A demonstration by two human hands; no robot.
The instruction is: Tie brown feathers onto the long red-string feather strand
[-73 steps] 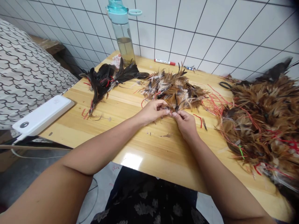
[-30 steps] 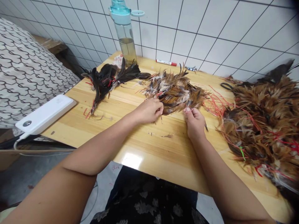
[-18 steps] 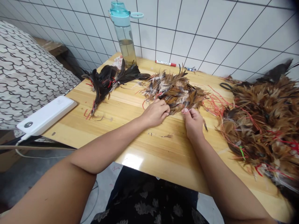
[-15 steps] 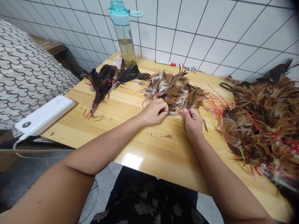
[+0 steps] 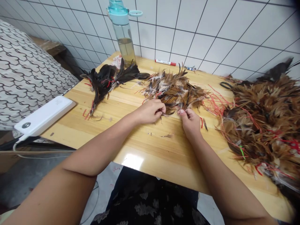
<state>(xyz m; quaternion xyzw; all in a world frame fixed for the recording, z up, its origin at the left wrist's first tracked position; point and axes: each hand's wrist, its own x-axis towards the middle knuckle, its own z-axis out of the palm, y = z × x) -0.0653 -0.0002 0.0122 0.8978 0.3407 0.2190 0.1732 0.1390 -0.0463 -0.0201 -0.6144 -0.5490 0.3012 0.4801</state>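
On the wooden table (image 5: 145, 150), the middle feather pile (image 5: 173, 86) lies before both hands, the left hand (image 5: 152, 111) at its front left edge and the right hand (image 5: 191, 123) at its front right; left of that pile lie the feather bundles (image 5: 103, 79), with the water bottle (image 5: 125, 40) behind them; the marker (image 5: 165, 62) lies behind the middle pile, near the tiled wall (image 5: 187, 28); strings (image 5: 214, 104) lie between it and the right-hand feather pile (image 5: 264, 122); the power bank (image 5: 45, 115) is at the table's left edge, beside the cloth (image 5: 30, 75).
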